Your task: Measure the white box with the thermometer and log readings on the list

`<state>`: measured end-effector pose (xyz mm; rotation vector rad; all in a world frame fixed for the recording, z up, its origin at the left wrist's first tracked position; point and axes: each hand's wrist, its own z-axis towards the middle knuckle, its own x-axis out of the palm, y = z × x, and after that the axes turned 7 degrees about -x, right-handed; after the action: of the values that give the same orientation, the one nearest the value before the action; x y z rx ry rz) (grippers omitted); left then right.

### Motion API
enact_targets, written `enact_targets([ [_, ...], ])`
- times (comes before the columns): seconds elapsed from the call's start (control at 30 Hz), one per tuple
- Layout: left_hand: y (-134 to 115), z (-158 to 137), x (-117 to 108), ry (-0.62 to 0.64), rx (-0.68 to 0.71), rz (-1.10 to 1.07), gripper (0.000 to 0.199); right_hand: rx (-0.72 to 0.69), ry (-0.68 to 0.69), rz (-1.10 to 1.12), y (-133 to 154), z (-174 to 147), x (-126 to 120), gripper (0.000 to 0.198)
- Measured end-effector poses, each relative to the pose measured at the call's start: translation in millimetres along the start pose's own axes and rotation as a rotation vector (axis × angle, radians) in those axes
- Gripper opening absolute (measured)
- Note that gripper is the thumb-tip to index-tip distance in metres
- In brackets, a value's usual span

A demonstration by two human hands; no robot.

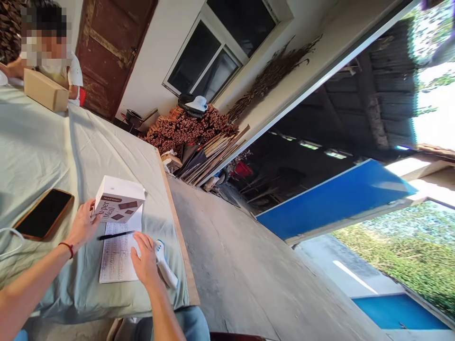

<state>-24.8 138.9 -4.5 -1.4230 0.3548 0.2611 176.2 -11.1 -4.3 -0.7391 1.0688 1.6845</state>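
A white box [121,203] printed "Super Meal" stands over the far end of a written-on notebook [115,260]. At the box's lower left edge, my left hand [84,222] grips it, thumb in front and fingers at the side. Across the page lies a black pen [115,235]. My right hand [144,258] rests at the notebook's right edge, open and holding nothing, its fingers stretched out near the pen's end. Just to its right is a white and blue handheld device [165,265], perhaps a forehead thermometer.
A phone [44,214] in a brown case and a white cable [12,232] lie on the cloth-covered table [106,147]. Across the table, a person [50,61] sits behind a cardboard box [46,90]. The table's wooden edge [179,237] runs along the right; stacked firewood [188,128] stands beyond.
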Motion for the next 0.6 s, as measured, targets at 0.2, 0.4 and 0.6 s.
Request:
enact_targets([
  [0.2,-8,-7,-11,-0.031,-0.001,-0.052,0.052,0.006,0.18,-0.09,30,23,23,0.044],
  [0.4,-25,-27,-27,-0.045,0.058,-0.009,0.049,0.094,0.302,-0.111,20,-7,0,0.019],
  [0.6,-29,-54,-14,0.121,0.163,0.059,0.039,0.395,-0.071,0.303,-5,-45,-14,0.021],
])
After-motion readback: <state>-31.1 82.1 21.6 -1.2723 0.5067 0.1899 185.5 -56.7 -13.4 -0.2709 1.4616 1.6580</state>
